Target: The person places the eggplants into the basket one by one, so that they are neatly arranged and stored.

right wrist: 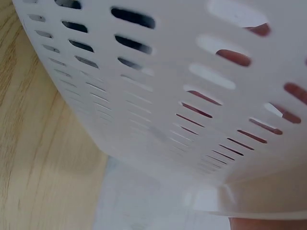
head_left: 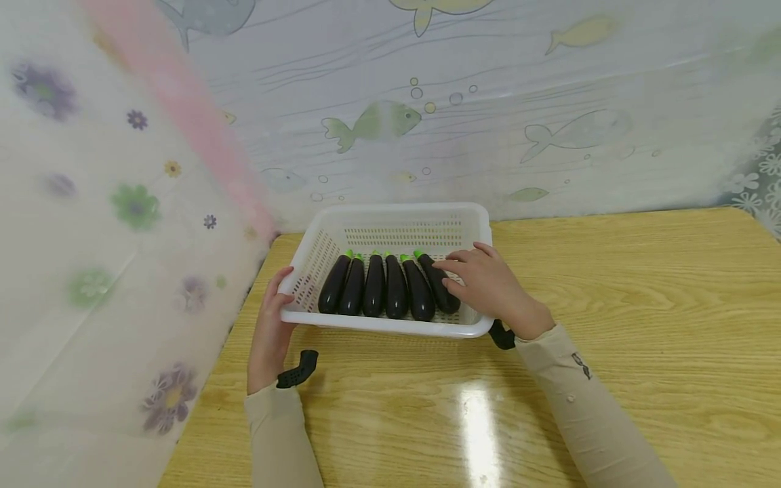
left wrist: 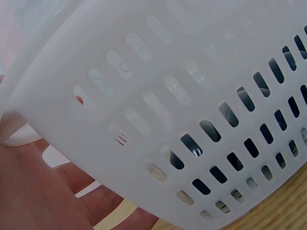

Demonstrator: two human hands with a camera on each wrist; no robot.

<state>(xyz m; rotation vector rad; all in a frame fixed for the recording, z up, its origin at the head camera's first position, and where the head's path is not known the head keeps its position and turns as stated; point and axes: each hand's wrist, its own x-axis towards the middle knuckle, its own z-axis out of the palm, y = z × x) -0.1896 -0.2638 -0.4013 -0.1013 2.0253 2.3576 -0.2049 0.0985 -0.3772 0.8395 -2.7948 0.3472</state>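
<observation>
A white plastic basket (head_left: 390, 327) with slotted walls stands on the table, tilted so its inside shows in the head view. Several dark, glossy eggplants (head_left: 373, 288) lie side by side in it, green stem ends away from me. My left hand (head_left: 272, 332) grips the basket's left front corner, fingers bent over the rim; the left wrist view shows that hand (left wrist: 62, 191) against the outer wall. Over the right rim reaches my right hand (head_left: 491, 285), its loosely spread fingers right at the rightmost eggplant (head_left: 438, 285). In the right wrist view, its fingers (right wrist: 233, 57) show through the slots.
The wood-grain table (head_left: 641, 305) extends to the right and in front of the basket. Behind it hangs a pale wall covering (head_left: 476, 163) printed with fish. A flowered sheet (head_left: 122, 271) borders the left side. Each wrist carries a black mount (head_left: 299, 369).
</observation>
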